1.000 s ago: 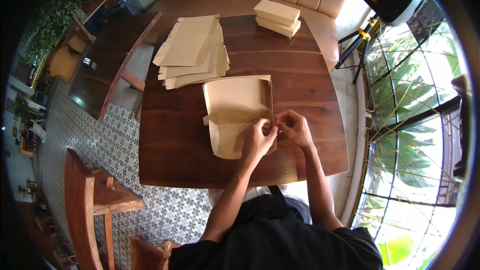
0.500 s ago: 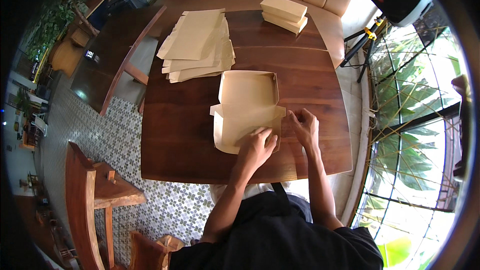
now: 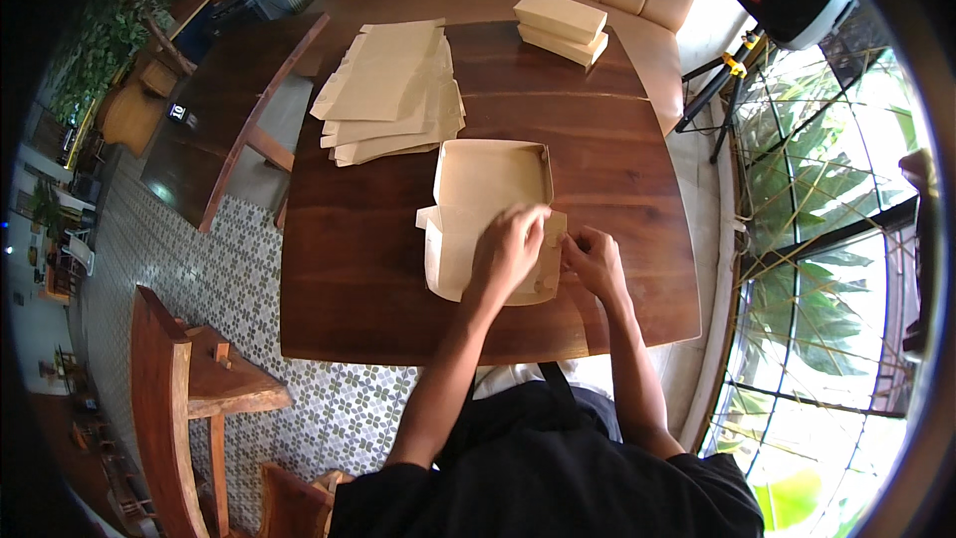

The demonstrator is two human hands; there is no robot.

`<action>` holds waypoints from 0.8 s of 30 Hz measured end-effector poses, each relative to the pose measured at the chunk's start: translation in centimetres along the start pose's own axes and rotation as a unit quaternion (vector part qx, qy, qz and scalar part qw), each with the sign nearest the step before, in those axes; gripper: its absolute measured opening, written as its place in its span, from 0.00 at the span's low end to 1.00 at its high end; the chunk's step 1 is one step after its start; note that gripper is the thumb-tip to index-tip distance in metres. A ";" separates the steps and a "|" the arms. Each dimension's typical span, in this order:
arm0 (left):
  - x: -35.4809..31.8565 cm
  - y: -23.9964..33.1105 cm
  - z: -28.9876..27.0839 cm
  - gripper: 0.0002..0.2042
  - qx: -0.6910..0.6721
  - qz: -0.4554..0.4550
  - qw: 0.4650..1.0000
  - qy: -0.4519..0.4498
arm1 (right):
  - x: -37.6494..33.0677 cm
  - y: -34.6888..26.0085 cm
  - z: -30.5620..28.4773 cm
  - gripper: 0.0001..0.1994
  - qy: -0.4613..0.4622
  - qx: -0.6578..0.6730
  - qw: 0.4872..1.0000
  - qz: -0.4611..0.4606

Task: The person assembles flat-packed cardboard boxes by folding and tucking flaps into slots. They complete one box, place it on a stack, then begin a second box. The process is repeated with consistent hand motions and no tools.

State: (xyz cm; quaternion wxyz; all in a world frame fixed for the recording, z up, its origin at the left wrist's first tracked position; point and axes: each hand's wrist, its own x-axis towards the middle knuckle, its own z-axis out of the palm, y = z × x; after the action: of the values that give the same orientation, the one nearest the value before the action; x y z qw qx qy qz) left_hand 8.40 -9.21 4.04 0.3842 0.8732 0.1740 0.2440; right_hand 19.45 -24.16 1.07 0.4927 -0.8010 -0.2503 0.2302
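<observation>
A kraft cardboard box point(image 3: 465, 174) lies opened out on the table in front of me, its lid half pointing away. Over its right half is my left hand point(image 3: 510, 247), fingers bent and drawn together at the right side flap near the fold. My right hand point(image 3: 594, 262) is just outside that same side, its fingertips pinched at the edge of the flap. The left hand covers part of the box's inside, and the exact contact of its fingertips is hard to see. On the left side, a small tab sticks out at the fold.
Flat cardboard blanks point(image 3: 383, 80) lie in a fanned pile at the far left of the wooden table point(image 3: 358, 239). Two closed boxes point(image 3: 561, 18) are stacked at the far right. A brown bench point(image 3: 448, 0) runs behind; a wooden chair point(image 3: 164, 379) stands at left.
My left hand has moved up from the box's near right corner to the side flap by the fold. My right hand has shifted slightly left and down, onto the flap's edge.
</observation>
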 end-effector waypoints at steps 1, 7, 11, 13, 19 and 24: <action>2.3 -0.3 0.1 0.08 0.025 0.032 0.999 -0.009 | -0.1 0.2 0.1 0.13 -0.004 -0.005 1.000 0.001; 9.8 0.3 3.4 0.08 0.151 0.048 0.946 -0.283 | -0.5 0.1 0.5 0.11 0.032 -0.035 0.999 -0.021; 10.2 0.0 4.8 0.06 0.164 -0.028 0.929 -0.331 | -1.0 0.1 0.5 0.12 0.042 0.023 0.999 -0.019; 9.4 -0.5 4.4 0.07 0.147 -0.011 0.953 -0.265 | -1.0 0.4 0.5 0.13 0.051 0.022 0.998 -0.006; 4.5 -1.7 1.6 0.05 -0.007 -0.079 0.995 -0.060 | -0.5 1.3 0.5 0.14 0.048 0.077 0.995 0.033; -0.6 -1.8 2.0 0.12 -0.205 -0.211 0.955 -0.038 | -1.0 1.5 1.4 0.14 0.041 0.163 0.985 0.035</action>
State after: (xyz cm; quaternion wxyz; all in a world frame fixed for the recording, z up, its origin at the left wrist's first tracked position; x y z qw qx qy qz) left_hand 8.81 -9.55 1.36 0.6036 0.7278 0.2862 0.1548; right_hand 18.12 -24.44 -0.71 0.6180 -0.7273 -0.1607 0.2517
